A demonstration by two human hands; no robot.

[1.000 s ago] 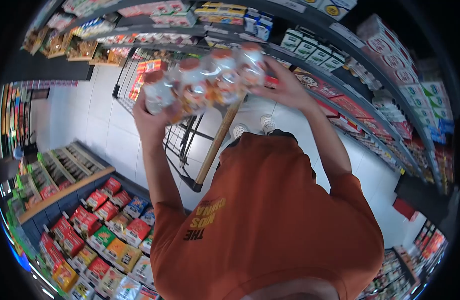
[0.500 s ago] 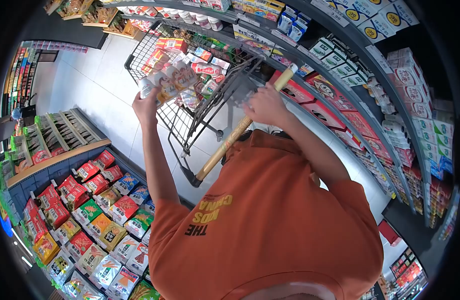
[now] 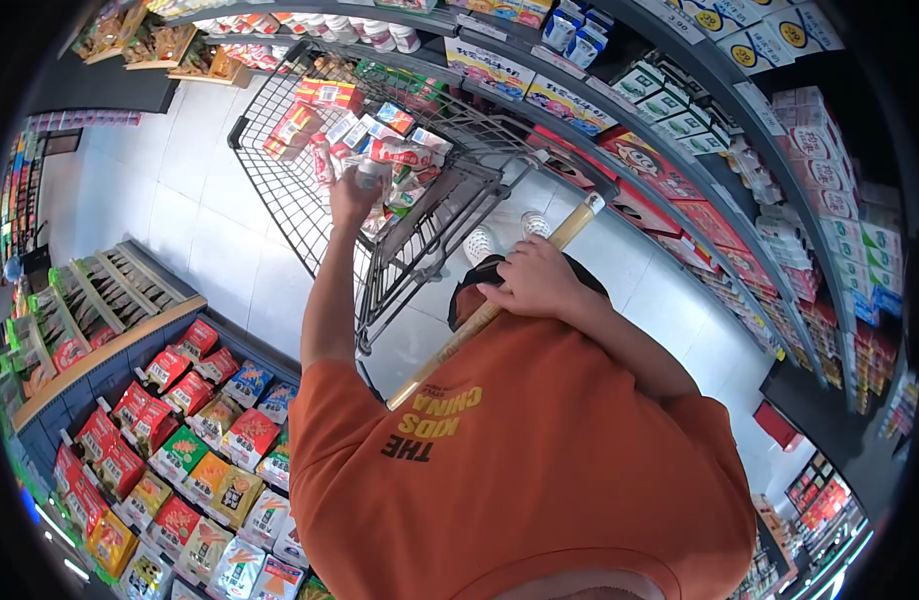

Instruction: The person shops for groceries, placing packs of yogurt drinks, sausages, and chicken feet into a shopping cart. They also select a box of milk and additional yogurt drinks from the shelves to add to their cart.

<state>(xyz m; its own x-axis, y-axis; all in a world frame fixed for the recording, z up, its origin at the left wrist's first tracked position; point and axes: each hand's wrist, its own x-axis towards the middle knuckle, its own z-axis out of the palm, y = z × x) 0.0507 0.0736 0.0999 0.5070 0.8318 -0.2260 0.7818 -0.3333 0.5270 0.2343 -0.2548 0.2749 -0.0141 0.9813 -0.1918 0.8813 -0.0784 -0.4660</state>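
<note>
My left hand [image 3: 354, 199] is down inside the shopping cart [image 3: 283, 200], its fingers closed round the end of a pack of small white-capped bottles [image 3: 370, 172]. The pack is partly hidden by the hand and lies among other goods. Red-and-yellow packages [image 3: 328, 94] and a red-and-white packet [image 3: 405, 152] are beside it. My right hand [image 3: 536, 278] is wrapped over the cart's pale handle bar [image 3: 447, 350], close to my orange shirt.
Snack bags [image 3: 188, 450] fill a display bin at the lower left. Shelves with cartons [image 3: 670, 108] and red boxes [image 3: 640, 160] run along the right. Tiled floor [image 3: 195, 190] shows left of the cart. My white shoes [image 3: 480, 244] are behind the handle.
My left hand has lowered the bottle pack from above the cart down among the goods. The cart handle and my right hand appear nearer my body. My shoes have come into view.
</note>
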